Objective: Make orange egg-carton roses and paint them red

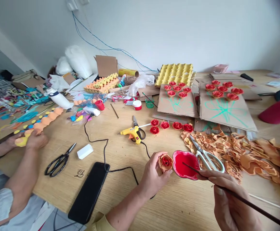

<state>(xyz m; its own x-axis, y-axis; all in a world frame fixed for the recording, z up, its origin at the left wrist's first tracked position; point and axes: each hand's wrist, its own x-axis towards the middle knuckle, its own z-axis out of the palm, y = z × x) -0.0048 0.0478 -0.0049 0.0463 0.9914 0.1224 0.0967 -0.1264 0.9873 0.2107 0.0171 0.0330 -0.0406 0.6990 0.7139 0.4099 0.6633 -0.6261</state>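
Note:
My left hand (154,175) pinches a rose made of orange egg-carton material (165,162), its centre red and its outer petals still orange at the rim. In my right hand (231,195) is a thin dark paintbrush (243,199), its tip dipping into a shallow dish of red paint (184,160). The dish lies on the table just right of the rose. White-handled scissors (208,157) touch the pile of orange scraps behind the dish. Several red roses (164,125) stand in a short row beyond, beside a yellow glue gun (133,133).
Orange scraps (226,144) spread to the right. Cardboard sheets (226,112) carry more red roses. A black phone (89,192), a cable and black scissors (60,160) lie at left. Another person's hands (35,141) hold an egg-carton strip (47,120).

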